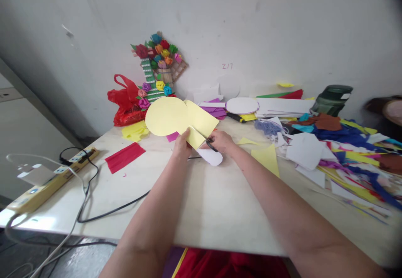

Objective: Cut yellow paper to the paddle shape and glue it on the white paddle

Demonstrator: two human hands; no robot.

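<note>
My left hand [181, 145] pinches the lower edge of a yellow paper sheet [176, 117], which has a rounded lobe on the left and a straight-edged part on the right. My right hand [222, 141] grips black-handled scissors [207, 141] whose blades cut into the sheet near my left fingers. A white paper scrap [211, 156] lies on the table just under both hands.
A power strip [50, 177] with black cables sits at the left edge. A red paper piece [124, 157], a red bag [125, 102], a paper-flower craft [158, 66], a yellow triangle scrap [266, 158], white sheets [276, 106] and several coloured scraps [348, 148] crowd the back and right. Another person [389, 110] shows at far right.
</note>
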